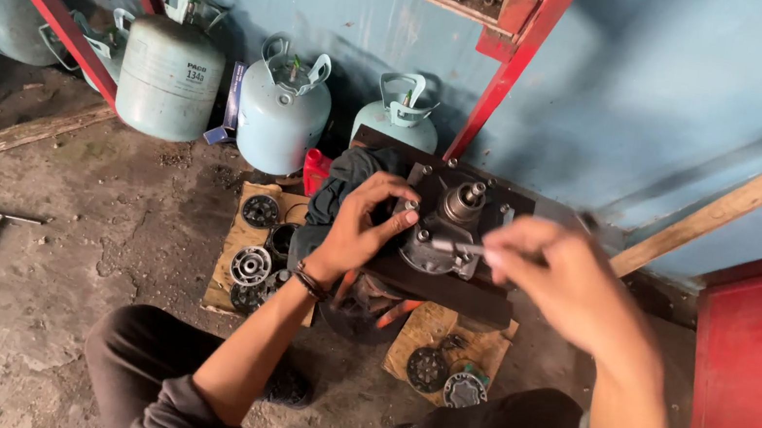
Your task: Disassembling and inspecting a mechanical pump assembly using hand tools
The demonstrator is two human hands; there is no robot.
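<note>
Blurred and closest, my right hand [554,276] pinches a slim metal tool [455,247] at the compressor body [445,237] on its dark stand [450,287]. Left hand [362,226], fingers spread, braces the housing. Best held square, steady; loose discs [250,265] sit on cardboard nearby.

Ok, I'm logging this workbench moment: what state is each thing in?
Left hand: resting on the metal housing, fingers curled.
Right hand: blurred, gripping a slim metal tool against the housing.
Gas cylinders: upright by the wall.
Round metal parts: lying loose on cardboard.
</note>
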